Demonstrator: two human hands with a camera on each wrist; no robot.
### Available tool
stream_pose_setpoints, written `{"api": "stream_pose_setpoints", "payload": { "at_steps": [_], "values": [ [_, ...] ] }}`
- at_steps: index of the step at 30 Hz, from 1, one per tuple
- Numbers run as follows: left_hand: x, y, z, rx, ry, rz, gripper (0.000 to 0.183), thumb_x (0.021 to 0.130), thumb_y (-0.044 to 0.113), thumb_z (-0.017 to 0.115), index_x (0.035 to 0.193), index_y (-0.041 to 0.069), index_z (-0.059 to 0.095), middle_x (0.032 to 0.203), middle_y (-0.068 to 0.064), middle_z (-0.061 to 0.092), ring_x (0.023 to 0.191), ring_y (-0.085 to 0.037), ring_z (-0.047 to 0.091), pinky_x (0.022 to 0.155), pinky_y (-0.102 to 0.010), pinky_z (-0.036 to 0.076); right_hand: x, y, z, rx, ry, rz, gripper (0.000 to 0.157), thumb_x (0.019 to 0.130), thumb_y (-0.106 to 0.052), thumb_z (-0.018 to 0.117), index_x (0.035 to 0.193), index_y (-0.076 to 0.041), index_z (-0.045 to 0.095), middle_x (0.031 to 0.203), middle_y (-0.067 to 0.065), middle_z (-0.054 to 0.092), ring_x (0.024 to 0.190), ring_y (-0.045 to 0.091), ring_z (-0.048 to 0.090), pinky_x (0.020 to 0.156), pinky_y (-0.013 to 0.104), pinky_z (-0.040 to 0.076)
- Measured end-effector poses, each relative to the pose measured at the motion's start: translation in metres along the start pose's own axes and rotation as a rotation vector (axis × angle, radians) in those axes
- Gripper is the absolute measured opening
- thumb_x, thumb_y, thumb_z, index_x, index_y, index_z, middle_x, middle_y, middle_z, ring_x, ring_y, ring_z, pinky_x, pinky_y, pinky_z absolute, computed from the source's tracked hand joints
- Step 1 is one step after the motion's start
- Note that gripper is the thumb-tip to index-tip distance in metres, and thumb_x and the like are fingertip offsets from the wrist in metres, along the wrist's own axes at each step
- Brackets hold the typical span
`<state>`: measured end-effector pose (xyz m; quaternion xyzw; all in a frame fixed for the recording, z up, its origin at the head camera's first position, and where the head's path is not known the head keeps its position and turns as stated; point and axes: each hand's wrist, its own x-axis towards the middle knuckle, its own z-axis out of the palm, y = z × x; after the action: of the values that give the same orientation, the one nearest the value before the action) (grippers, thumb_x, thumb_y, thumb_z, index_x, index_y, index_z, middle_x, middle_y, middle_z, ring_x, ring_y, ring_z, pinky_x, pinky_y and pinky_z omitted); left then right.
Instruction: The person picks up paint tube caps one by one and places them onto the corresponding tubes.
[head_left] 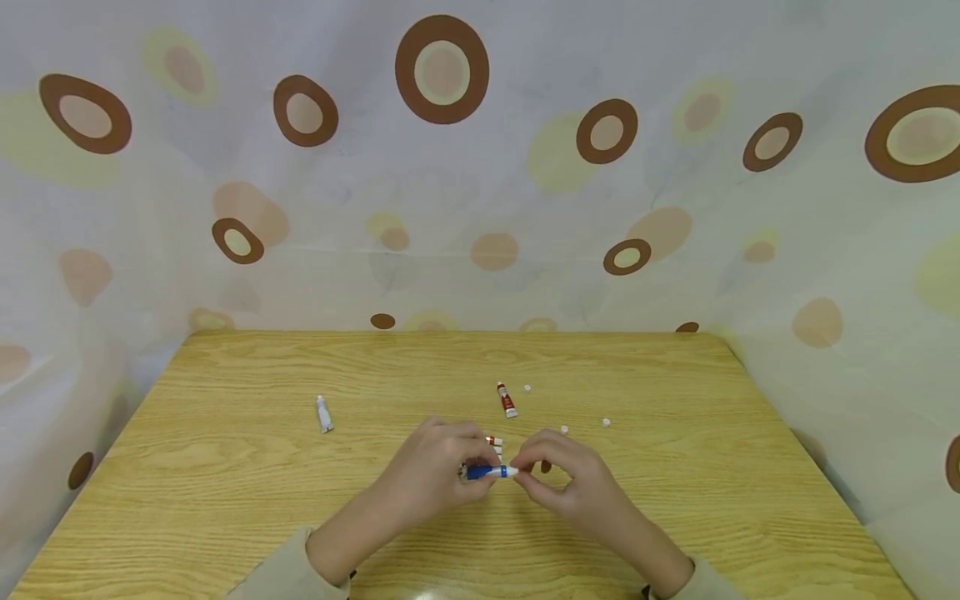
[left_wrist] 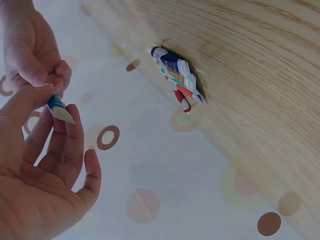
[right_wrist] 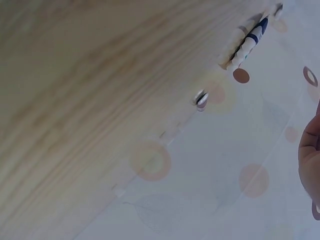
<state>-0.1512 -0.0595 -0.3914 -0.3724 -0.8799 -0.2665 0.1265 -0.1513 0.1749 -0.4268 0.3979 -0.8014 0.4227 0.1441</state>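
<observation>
In the head view my left hand pinches a small blue paint tube between thumb and fingers, its white tip pointing right. The thumb and forefinger of my right hand pinch together at that white tip, which their fingertips partly cover. The left wrist view shows the pale flat end of the same tube sticking out from the left hand's fingers. Just behind the hands lie several paint tubes side by side, partly hidden by the left hand in the head view.
A red paint tube lies beyond the hands, and a white tube to the left. Small white caps are scattered behind the right hand on the wooden table. A patterned cloth hangs around the table.
</observation>
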Motion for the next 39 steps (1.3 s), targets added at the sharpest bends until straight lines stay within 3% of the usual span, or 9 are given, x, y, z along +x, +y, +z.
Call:
{"api": "stream_pose_setpoints", "payload": {
  "at_steps": [6,12,18,27,32,39],
  "values": [
    [-0.0006,0.0010,0.0011,0.039,0.011,0.024,0.006,0.084,0.019,0.086,0.087,0.017,0.080,0.087,0.010,0.074,0.072,0.002,0.062,0.076,-0.023,0.045,0.0000,0.0003,0.0009,0.000,0.000,0.010,0.017,0.089,0.000,0.076,0.096,-0.015,0.072,0.094,-0.006,0.070,0.081,0.003,0.058,0.070,0.017,0.051],
    [-0.0008,0.0012,0.0017,0.057,0.019,0.030,0.007,0.083,0.019,0.086,0.086,0.018,0.080,0.087,0.010,0.074,0.072,0.001,0.063,0.077,-0.024,0.046,0.0002,0.0004,-0.0005,-0.001,-0.011,0.016,0.016,0.090,-0.001,0.075,0.097,-0.016,0.072,0.094,-0.006,0.070,0.081,0.002,0.058,0.070,0.018,0.051],
    [-0.0018,0.0005,0.0003,0.043,-0.005,0.002,0.007,0.083,0.018,0.086,0.085,0.017,0.079,0.085,0.009,0.073,0.069,0.002,0.059,0.076,-0.023,0.045,0.0000,0.0010,-0.0026,-0.029,-0.005,0.011,0.025,0.086,0.000,0.079,0.104,-0.016,0.072,0.097,-0.003,0.071,0.082,0.011,0.063,0.071,0.018,0.052],
    [-0.0030,-0.0017,0.0016,0.022,-0.017,-0.013,0.007,0.082,0.017,0.086,0.085,0.018,0.079,0.087,0.009,0.075,0.070,0.003,0.061,0.077,-0.024,0.046,-0.0015,0.0028,-0.0029,-0.051,0.005,-0.076,0.033,0.079,0.007,0.082,0.105,-0.011,0.071,0.100,0.002,0.070,0.085,0.013,0.063,0.071,0.021,0.055],
    [-0.0028,-0.0002,0.0019,0.015,-0.023,-0.002,0.008,0.082,0.017,0.086,0.086,0.019,0.080,0.088,0.009,0.075,0.069,0.004,0.061,0.075,-0.022,0.043,-0.0020,0.0036,-0.0010,-0.055,0.004,-0.103,0.034,0.078,0.010,0.081,0.102,-0.012,0.070,0.098,0.002,0.069,0.083,0.013,0.062,0.072,0.016,0.052],
    [-0.0015,0.0029,0.0016,0.020,-0.024,0.007,0.007,0.083,0.018,0.086,0.087,0.019,0.080,0.088,0.009,0.075,0.070,0.004,0.062,0.078,-0.024,0.046,-0.0007,-0.0013,-0.0012,-0.048,0.014,-0.095,0.034,0.079,0.009,0.081,0.099,-0.015,0.070,0.097,-0.001,0.069,0.081,0.012,0.062,0.073,0.015,0.052]
  ]
}}
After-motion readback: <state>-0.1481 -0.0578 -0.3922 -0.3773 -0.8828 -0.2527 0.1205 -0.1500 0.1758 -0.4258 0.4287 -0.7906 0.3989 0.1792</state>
